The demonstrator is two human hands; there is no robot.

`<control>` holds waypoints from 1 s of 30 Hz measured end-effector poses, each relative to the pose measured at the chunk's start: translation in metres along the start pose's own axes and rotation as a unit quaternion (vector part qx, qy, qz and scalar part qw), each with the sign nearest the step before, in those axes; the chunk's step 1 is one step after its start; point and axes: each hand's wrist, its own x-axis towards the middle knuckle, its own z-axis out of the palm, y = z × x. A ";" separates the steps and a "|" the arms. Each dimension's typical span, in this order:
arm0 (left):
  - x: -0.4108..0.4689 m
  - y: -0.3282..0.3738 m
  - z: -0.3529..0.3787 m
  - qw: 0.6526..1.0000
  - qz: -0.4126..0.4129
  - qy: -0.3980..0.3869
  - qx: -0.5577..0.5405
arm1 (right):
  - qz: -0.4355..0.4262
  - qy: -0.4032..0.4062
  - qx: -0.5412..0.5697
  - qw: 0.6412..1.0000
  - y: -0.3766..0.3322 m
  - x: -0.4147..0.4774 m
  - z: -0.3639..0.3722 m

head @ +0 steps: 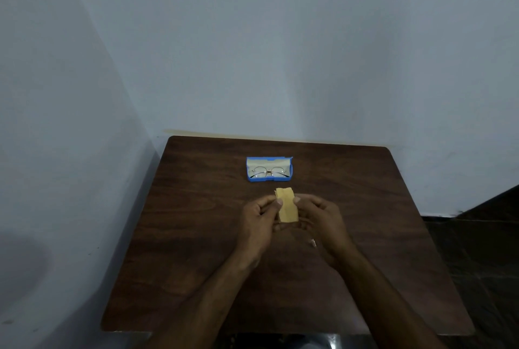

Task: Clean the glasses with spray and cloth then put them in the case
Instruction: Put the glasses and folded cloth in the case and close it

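A folded yellow cloth is held upright between my two hands over the middle of the table. My left hand pinches its left edge and my right hand pinches its right edge. Beyond them, towards the wall, an open blue glasses case lies on the table. Thin metal-framed glasses rest inside it, lenses facing me. No spray bottle is in view.
The dark wooden table stands in a corner, with pale walls at the back and left. A small shiny object lies on the table near my right wrist. Dark floor shows at the right.
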 end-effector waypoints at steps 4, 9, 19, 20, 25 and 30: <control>0.017 0.001 -0.007 0.999 -0.012 -0.032 0.034 | -0.019 -0.001 -0.039 0.999 -0.001 0.011 0.002; 0.042 -0.004 -0.017 0.995 0.004 -0.033 0.095 | -0.040 0.006 -0.066 0.997 0.001 0.030 0.006; 0.085 -0.019 -0.016 0.997 -0.056 -0.028 0.052 | -0.058 0.043 -0.060 0.996 0.022 0.075 0.011; 0.090 -0.020 -0.016 0.996 -0.067 -0.025 0.051 | -0.046 0.054 -0.050 0.996 0.024 0.080 0.012; 0.117 -0.033 -0.013 0.989 -0.072 -0.017 0.125 | 0.031 0.090 0.009 0.995 0.027 0.099 0.013; 0.159 -0.051 -0.009 0.980 -0.006 0.044 0.191 | 0.024 0.122 -0.034 0.992 0.037 0.144 0.021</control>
